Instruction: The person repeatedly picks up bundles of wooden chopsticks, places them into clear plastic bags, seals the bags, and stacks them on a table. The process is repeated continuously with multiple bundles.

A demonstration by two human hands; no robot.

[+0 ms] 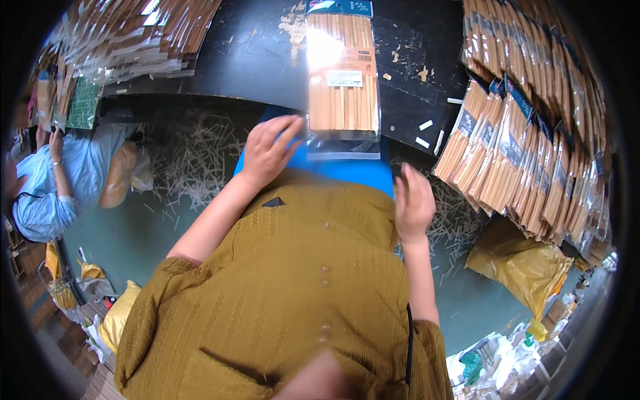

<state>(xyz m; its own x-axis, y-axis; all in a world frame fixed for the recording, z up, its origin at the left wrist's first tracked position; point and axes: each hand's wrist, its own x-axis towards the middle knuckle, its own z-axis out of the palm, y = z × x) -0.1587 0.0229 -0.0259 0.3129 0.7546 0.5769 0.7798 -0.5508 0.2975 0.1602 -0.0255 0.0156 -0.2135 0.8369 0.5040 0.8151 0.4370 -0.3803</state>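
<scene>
A clear plastic packet of wooden chopsticks [342, 107] with a blue header lies on the black table [240, 55]. Its lower end reaches past the table's front edge, over the blue cloth [320, 167] on the person's lap. My left hand [272, 147] is just left of the packet's lower part, fingers slightly apart, with nothing seen in it. To the right of the packet and lower, my right hand [414, 205] hovers in front of the table edge, blurred and empty, its fingers loosely bent.
Piles of packed chopsticks [510, 150] cover the table's right side; more packets [145, 40] lie at the upper left. Small white strips [422, 142] dot the table and litter the floor. A co-worker in blue [75, 170] works at the left. A yellow sack [520, 260] lies at the right.
</scene>
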